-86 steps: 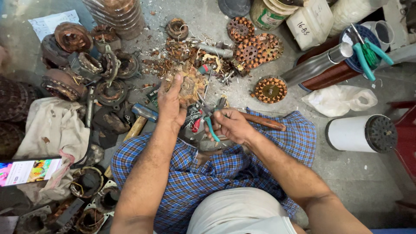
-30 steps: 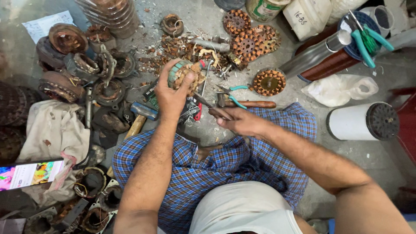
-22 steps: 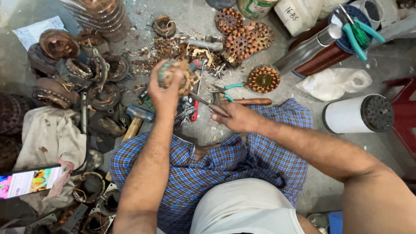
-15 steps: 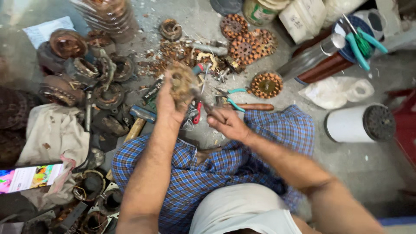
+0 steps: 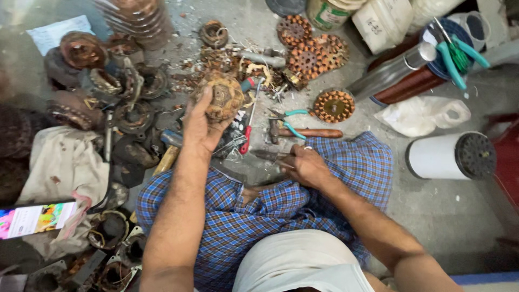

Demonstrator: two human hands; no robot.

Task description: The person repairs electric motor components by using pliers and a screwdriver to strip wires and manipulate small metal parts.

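My left hand (image 5: 201, 127) grips a round motor stator (image 5: 224, 97) wound with copper wire and holds it up above the floor. My right hand (image 5: 305, 165) rests low over my blue checked cloth (image 5: 259, 208) and closes on a thin dark metal tool (image 5: 269, 156). A red-handled screwdriver (image 5: 248, 135) and teal-handled pliers (image 5: 289, 120) lie on the floor between the hands. A wooden-handled tool (image 5: 313, 133) lies just beyond the right hand.
Several worn stators and motor parts (image 5: 108, 92) pile at the left. Round laminated cores (image 5: 333, 105) lie at the top right. A white cylinder (image 5: 448, 157), a plastic bag (image 5: 421, 114), a metal tube (image 5: 389, 73) and a dirty cloth (image 5: 65, 167) surround me. A phone (image 5: 32, 220) lies at the left edge.
My left hand has lifted the copper-wound stator off the floor and raised it forward. My right hand has drawn back toward my lap with its thin tool.
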